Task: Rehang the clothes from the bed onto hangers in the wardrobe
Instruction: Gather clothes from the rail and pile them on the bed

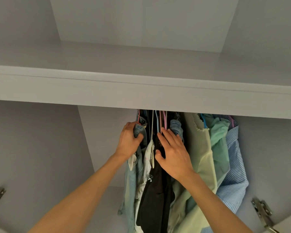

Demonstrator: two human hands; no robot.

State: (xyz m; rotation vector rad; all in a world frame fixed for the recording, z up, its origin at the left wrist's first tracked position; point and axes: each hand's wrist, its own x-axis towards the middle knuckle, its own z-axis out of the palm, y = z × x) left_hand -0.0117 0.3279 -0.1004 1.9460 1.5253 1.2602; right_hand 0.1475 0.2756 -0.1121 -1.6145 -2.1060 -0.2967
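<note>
While the left hand point(129, 140) grips denim point(139, 130), the flat right hand point(172, 153) presses clothes point(200, 158) under the grey wardrobe shelf point(141, 91).

Honestly there was nothing readable anywhere in this shot. The only thing close to a marking was a small white print on the black garment point(155, 187) hanging in the wardrobe, and it was too small and crumpled to tell whether it was letters or just a graphic. No labels, brands or numbers showed.
</note>
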